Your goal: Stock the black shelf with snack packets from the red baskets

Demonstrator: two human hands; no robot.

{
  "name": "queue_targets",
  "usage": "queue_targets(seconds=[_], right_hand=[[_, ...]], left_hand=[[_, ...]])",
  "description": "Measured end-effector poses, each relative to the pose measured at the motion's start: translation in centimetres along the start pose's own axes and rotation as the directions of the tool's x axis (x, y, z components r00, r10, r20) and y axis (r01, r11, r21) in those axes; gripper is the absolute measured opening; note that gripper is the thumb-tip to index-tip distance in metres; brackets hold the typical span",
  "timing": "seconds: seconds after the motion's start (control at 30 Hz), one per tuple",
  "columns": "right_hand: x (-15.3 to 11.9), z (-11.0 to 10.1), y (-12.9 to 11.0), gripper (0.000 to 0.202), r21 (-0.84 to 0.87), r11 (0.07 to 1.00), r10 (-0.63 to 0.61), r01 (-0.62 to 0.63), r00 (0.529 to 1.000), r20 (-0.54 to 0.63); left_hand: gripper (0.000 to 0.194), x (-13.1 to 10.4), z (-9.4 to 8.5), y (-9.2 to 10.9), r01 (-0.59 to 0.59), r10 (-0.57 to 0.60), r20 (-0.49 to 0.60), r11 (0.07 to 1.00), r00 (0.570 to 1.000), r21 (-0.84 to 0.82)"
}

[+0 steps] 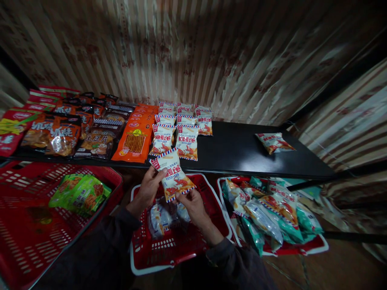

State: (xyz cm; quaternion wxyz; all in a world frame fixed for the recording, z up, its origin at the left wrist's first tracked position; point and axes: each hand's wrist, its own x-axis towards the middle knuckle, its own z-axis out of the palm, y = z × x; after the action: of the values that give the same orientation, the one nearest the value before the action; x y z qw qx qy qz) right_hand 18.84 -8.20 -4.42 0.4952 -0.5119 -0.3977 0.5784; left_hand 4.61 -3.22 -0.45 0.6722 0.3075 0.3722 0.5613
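Both my hands hold one white snack bag (173, 176) with red lettering and a striped edge, tilted above the middle red basket (151, 257). My left hand (149, 186) grips its left side, thumb on the front. My right hand (195, 207) pinches its lower right corner. Just behind it, matching white bags (187, 141) stand in short rows on the black shelf (232, 149). Another white bag (273, 143) lies by itself farther right on the shelf. A few bags (165, 219) rest in the middle basket, partly in shadow.
Orange bags (136, 137), dark bags (99, 139) and red bags (18, 129) line the shelf's left part. Below it, a left red basket (18, 225) holds green packs (80, 193). A right basket (314, 246) is heaped with white and teal bags (284, 221). Striped cloth hangs behind.
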Motion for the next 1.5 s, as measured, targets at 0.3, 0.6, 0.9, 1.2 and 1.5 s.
queue_targets(seconds=[0.3, 0.6, 0.9, 1.2, 1.5], right_hand=[[-0.5, 0.0, 0.2, 0.033, -0.039, 0.999, 0.003, 0.0, 0.996, 0.085], [-0.4, -0.3, -0.1, 0.033, -0.017, 0.994, -0.112, 0.112, 0.994, -0.014], [-0.6, -0.3, -0.1, 0.029, -0.026, 0.99, -0.138, 0.138, 0.99, -0.026], [-1.0, -1.1, -0.2, 0.02, -0.284, 0.923, -0.306, 0.26, 0.943, -0.13], [-2.3, -1.0, -2.1, 0.008, -0.682, 0.425, -0.75, 0.596, 0.653, 0.103]], left_hand=[[0.055, -0.1, 0.3, 1.0, 0.043, -0.047, -0.055, 0.997, 0.997, -0.065], [0.052, 0.2, 0.0, 0.8, 0.036, -0.041, -0.087, 0.998, 0.995, -0.052], [0.049, -0.1, 0.4, 1.2, 0.081, -0.086, -0.061, 0.993, 0.994, -0.083], [0.044, -0.1, 0.3, 0.4, 0.133, -0.136, -0.022, 0.987, 0.99, -0.091], [0.041, -0.3, -0.7, -0.7, 0.184, -0.186, -0.001, 0.969, 0.982, 0.164]])
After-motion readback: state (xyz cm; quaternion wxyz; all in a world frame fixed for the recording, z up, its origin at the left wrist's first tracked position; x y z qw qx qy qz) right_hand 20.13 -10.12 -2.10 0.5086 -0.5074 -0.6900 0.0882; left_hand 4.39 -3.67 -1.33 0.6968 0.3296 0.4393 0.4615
